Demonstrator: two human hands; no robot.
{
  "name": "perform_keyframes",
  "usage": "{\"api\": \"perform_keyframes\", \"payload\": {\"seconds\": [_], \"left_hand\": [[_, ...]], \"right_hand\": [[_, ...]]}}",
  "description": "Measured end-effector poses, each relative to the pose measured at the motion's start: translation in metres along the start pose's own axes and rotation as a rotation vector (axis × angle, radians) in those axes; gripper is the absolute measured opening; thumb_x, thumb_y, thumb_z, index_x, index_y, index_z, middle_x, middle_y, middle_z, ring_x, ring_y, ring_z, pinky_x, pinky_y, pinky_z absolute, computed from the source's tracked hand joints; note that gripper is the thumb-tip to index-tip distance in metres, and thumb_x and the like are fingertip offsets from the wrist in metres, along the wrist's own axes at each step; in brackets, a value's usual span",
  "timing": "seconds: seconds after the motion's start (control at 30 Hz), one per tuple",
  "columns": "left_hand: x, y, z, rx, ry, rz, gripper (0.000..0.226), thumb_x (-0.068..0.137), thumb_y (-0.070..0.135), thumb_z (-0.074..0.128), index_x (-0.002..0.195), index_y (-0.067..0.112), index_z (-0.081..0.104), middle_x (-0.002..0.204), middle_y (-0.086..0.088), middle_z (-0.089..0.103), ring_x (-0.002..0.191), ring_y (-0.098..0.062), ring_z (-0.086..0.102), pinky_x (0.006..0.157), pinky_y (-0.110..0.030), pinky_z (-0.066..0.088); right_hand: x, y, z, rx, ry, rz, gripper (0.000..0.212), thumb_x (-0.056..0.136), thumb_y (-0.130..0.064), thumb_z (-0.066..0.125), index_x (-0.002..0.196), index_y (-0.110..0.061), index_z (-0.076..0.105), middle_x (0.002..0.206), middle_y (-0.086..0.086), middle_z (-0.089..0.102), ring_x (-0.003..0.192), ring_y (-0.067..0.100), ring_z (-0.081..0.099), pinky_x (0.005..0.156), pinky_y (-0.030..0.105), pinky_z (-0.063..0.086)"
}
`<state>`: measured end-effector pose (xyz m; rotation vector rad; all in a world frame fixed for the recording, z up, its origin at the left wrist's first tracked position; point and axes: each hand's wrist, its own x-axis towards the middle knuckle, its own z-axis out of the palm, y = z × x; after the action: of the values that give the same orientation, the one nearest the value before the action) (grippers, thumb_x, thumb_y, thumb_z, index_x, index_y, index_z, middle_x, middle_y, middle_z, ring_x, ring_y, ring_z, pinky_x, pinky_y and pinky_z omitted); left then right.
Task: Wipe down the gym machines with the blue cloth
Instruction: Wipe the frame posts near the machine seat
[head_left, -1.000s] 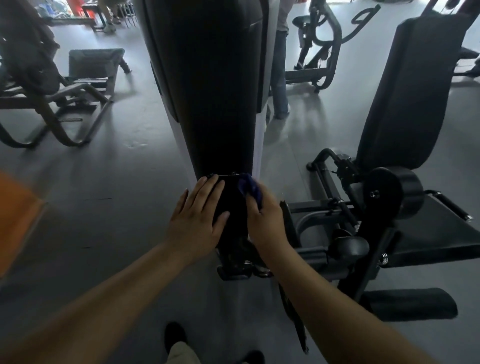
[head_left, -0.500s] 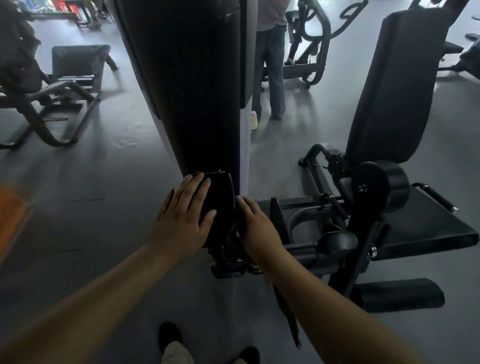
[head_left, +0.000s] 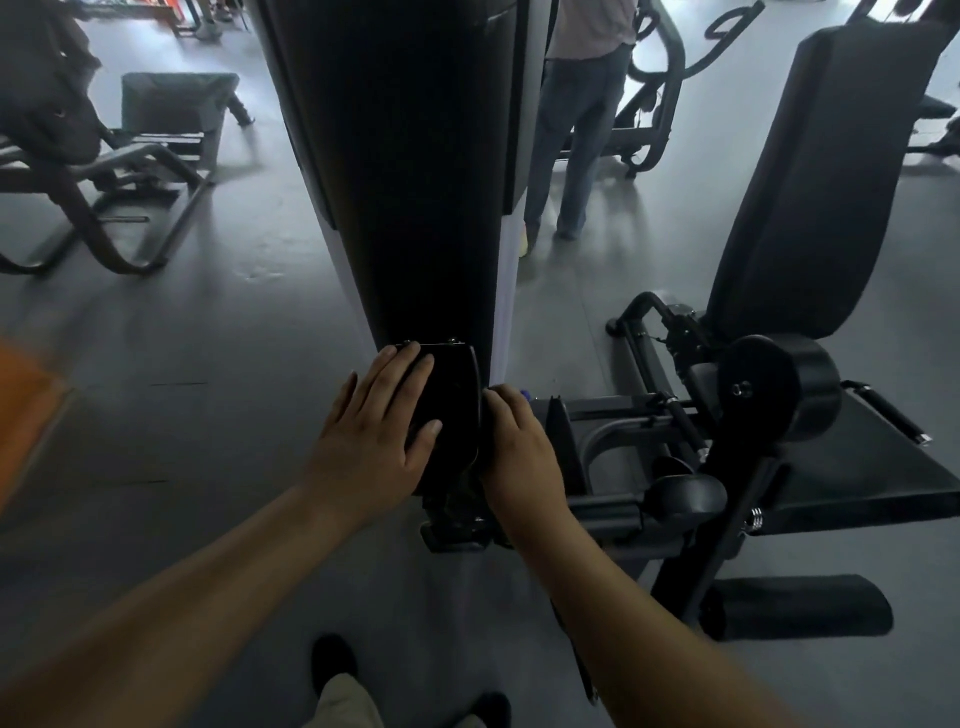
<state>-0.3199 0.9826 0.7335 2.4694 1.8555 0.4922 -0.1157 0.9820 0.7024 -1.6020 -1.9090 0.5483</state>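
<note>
Gym machines stand all round on the grey floor. Biggest in front of me is the tall black column of the machine I am cleaning. To its right is a seat machine with a big black back pad and a round roller. A person in jeans stands well behind the column. A second ago I saw less of them, so the head camera has tipped up a little.

At the foot of the column sits a small black cover. My left hand lies flat on it, fingers straight and spread. It holds nothing and just steadies the cover. It is in the same spot as a second ago.

My right hand is the one that has moved. A second ago it was at the top corner of the cover, and the blue cloth showed plainly above the fingers. Now it has slid down the right edge, fingers bent over the side of the cover. The blue cloth is almost all hidden under that hand. Only a tiny blue bit pokes out by the fingertips. I think the bent fingers have the cloth and press it to the cover's side, but I cannot see the grip itself.

So I judge the top corner is wiped and the side is getting its turn. The front, under my left hand, may still need a wipe.
</note>
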Motion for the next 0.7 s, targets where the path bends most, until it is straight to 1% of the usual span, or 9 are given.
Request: {"api": "perform_keyframes", "payload": {"seconds": [0.07,0.17,0.23,0.3,0.43,0.53,0.6,0.63,0.7], "left_hand": [[0.0,-0.001,-0.001,-0.005,0.001,0.01,0.074,0.11,0.052,0.039,0.175,0.024,0.018,0.183,0.006,0.009,0.17,-0.015,0.002,0.134,-0.059,0.022],[0.0,-0.001,-0.001,-0.011,-0.013,0.012,0.072,0.112,0.05,0.042,0.175,0.024,0.017,0.183,0.006,0.008,0.17,-0.015,0.001,0.134,-0.059,0.021],[0.0,0.001,-0.002,-0.02,-0.014,0.01,0.072,0.112,0.05,0.04,0.175,0.025,0.016,0.183,0.007,0.007,0.17,-0.014,0.0,0.134,-0.059,0.02],[0.0,0.001,-0.002,-0.029,-0.012,0.01,0.074,0.11,0.052,0.039,0.175,0.025,0.016,0.183,0.007,0.007,0.17,-0.014,0.0,0.135,-0.059,0.019],[-0.002,0.0,-0.001,-0.024,-0.009,0.008,0.072,0.112,0.049,0.042,0.175,0.025,0.015,0.183,0.007,0.006,0.17,-0.014,-0.001,0.135,-0.059,0.019],[-0.001,0.001,-0.003,-0.033,-0.005,0.004,0.074,0.111,0.049,0.042,0.175,0.025,0.015,0.183,0.006,0.008,0.17,-0.015,0.001,0.135,-0.058,0.019],[0.0,0.001,-0.004,-0.041,-0.011,0.008,0.074,0.111,0.049,0.043,0.175,0.026,0.014,0.183,0.006,0.007,0.17,-0.014,-0.001,0.135,-0.058,0.018],[-0.001,0.002,-0.005,-0.048,-0.014,0.006,0.074,0.112,0.049,0.043,0.175,0.026,0.013,0.183,0.006,0.006,0.17,-0.014,-0.002,0.135,-0.058,0.018],[-0.002,0.002,-0.004,-0.062,-0.014,-0.001,0.075,0.111,0.048,0.045,0.175,0.026,0.013,0.183,0.007,0.006,0.17,-0.014,-0.002,0.136,-0.058,0.017]], "right_hand": [[0.0,-0.005,-0.004,0.03,0.061,-0.04,0.057,0.1,-0.023,0.063,0.155,-0.014,0.052,0.159,-0.002,0.047,0.132,0.024,0.06,0.106,0.041,0.056],[-0.013,-0.006,-0.008,0.009,0.127,-0.081,0.058,0.103,-0.018,0.065,0.158,-0.009,0.05,0.164,0.005,0.046,0.144,0.024,0.054,0.116,0.036,0.05],[-0.03,0.001,0.0,-0.024,0.048,-0.063,0.068,0.102,-0.019,0.066,0.165,-0.009,0.04,0.17,0.008,0.038,0.15,0.026,0.048,0.12,0.039,0.048],[-0.045,0.005,0.007,-0.015,-0.053,-0.02,0.075,0.103,-0.019,0.068,0.168,-0.012,0.032,0.172,0.006,0.032,0.152,0.026,0.046,0.119,0.042,0.049],[-0.054,-0.01,-0.001,0.027,0.054,-0.007,0.069,0.104,-0.033,0.057,0.166,-0.011,0.038,0.171,0.005,0.038,0.153,0.022,0.045,0.124,0.037,0.044],[-0.059,-0.013,0.004,0.01,-0.01,0.027,0.079,0.098,-0.026,0.066,0.168,-0.013,0.033,0.173,0.004,0.031,0.153,0.024,0.044,0.121,0.041,0.048],[-0.058,-0.011,0.003,0.007,-0.04,0.038,0.077,0.099,-0.038,0.058,0.167,-0.014,0.034,0.172,0.004,0.033,0.151,0.024,0.047,0.118,0.043,0.05],[-0.057,-0.013,0.001,0.011,-0.014,0.035,0.074,0.1,-0.043,0.052,0.166,-0.012,0.037,0.17,0.005,0.037,0.15,0.024,0.048,0.119,0.042,0.049],[-0.054,-0.023,-0.005,0.037,0.088,0.027,0.069,0.103,-0.041,0.044,0.163,-0.008,0.044,0.167,0.008,0.043,0.15,0.024,0.049,0.122,0.038,0.045]]}}
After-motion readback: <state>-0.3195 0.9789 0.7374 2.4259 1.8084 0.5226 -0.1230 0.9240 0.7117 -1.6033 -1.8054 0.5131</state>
